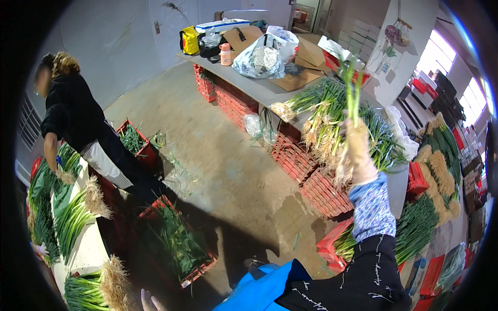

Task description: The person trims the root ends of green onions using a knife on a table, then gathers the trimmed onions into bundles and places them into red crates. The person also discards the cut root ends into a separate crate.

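Observation:
My right hand (357, 149), in a pale glove, is stretched out above the far worktable. It is shut on a few green onion stalks (353, 99), which stand upright from the fist and look blurred. Under and beside it lies a heap of green onions (323, 126) with pale stringy roots hanging over the table's front edge. At the bottom rim only the fingers of my left hand (151, 301) show, apart and with nothing visible in them. They are close to the roots of a green onion bundle (87, 289) on the near left table.
A co-worker (74, 105) bends over the left table (79, 248). Crates of greens (181, 237) stand on the floor between the tables. Red crates (290, 155) are stacked under the far worktable (249, 87), which bears bags (260, 58) and an orange bottle (225, 54).

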### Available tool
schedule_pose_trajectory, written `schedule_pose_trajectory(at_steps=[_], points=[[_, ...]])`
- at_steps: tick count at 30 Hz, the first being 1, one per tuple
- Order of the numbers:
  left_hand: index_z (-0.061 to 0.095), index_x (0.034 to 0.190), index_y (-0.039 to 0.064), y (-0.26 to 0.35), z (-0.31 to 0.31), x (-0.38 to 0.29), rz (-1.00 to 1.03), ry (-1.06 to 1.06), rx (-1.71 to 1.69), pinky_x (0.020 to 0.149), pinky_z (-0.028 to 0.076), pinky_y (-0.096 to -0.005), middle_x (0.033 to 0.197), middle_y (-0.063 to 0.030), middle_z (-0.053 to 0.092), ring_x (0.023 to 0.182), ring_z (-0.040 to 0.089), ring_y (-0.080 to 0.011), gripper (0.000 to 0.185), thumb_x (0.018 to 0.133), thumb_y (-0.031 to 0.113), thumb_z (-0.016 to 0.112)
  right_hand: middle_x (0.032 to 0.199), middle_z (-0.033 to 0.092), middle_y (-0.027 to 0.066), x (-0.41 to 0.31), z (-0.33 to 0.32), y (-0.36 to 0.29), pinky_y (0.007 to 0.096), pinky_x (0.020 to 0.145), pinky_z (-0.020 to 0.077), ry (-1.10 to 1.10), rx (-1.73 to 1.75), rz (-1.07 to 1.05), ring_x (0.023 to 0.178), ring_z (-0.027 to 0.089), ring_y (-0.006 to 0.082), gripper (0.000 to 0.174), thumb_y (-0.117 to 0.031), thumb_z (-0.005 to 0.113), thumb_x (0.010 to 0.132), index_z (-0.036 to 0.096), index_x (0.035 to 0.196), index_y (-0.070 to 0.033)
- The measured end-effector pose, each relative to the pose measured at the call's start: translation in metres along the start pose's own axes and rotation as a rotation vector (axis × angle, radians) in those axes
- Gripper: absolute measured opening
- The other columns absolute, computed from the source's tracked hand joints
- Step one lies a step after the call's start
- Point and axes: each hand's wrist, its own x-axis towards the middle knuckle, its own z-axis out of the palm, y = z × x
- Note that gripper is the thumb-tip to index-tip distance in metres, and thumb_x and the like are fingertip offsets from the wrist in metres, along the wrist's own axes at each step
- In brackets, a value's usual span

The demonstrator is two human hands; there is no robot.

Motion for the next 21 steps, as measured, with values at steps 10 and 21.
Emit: schedule_pose_trajectory(at_steps=[10,21], points=[[0.048,0.14,-0.002,-0.065,-0.009,-0.014,-0.063,0.117,-0.142,0.105,0.045,-0.0347,0.135,-0.0169,0.056,0.121,0.056,-0.0247,0.047,0.093,-0.002,0.055,0.12,0.063,0.0301,0.077,0.002,0.136,0.0476,0.098,0.0481,0.139,-0.783,0.042,0.114,0.061,0.0436,0.058,-0.034,0.066,0.086,0.054,0.128,0.004],[0.059,0.133,0.006,-0.135,-0.093,-0.135,-0.185,0.57,0.25,0.098,0.049,-0.0385,0.119,-0.0148,0.067,0.11,0.064,-0.0304,0.047,0.086,0.008,0.069,0.1,0.066,0.0092,-0.268,0.267,0.219,0.0306,0.085,0.0504,-1.378,-0.231,-0.007,0.093,0.061,0.0171,0.026,-0.016,0.065,0.091,0.062,0.108,0.004]])
